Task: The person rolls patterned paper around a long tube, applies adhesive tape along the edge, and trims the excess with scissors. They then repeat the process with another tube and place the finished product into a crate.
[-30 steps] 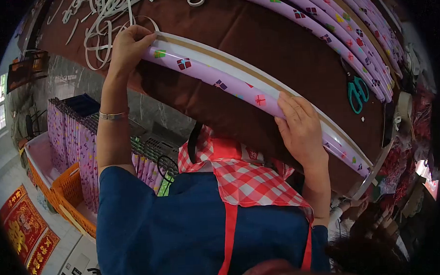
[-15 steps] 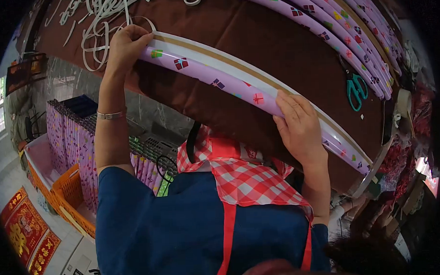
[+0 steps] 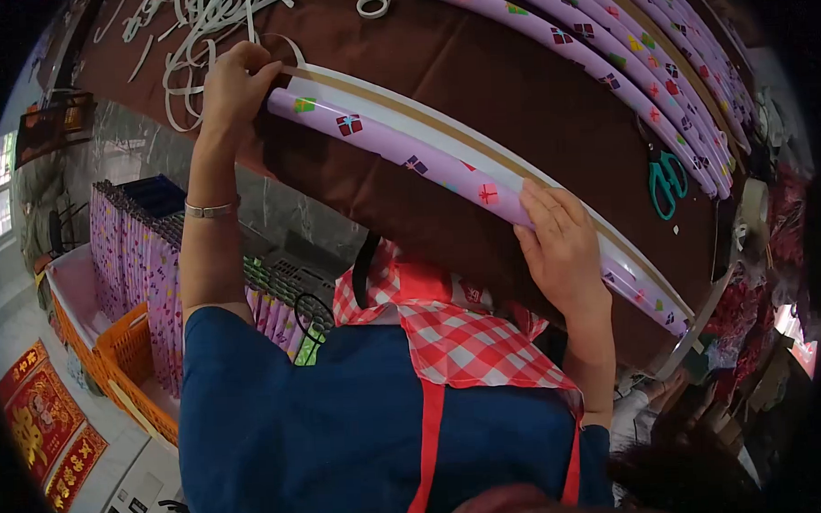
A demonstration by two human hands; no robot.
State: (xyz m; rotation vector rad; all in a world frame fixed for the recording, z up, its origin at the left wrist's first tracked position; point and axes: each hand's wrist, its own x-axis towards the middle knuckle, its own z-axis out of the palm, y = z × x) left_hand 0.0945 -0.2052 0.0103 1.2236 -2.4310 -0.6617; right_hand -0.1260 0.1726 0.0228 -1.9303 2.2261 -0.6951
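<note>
Your roll (image 3: pixel 407 157) of lilac gift-print paper lies along the near edge of the table (image 3: pixel 513 81), running from the left end towards the right corner. Your left hand (image 3: pixel 233 82) is closed around its left end, fingers curled over the top. Your right hand (image 3: pixel 564 242) lies flat across it farther right, fingers stretched out and pressing down rather than gripping. Just beyond the roll runs a white and tan band, probably the paper's loose edge, though the view is too warped to be sure. The roll looks light, slick and easily creased or dented, so hold at the ends and press with flat fingers. Scissors (image 3: pixel 666 182) lie near the right edge.
</note>
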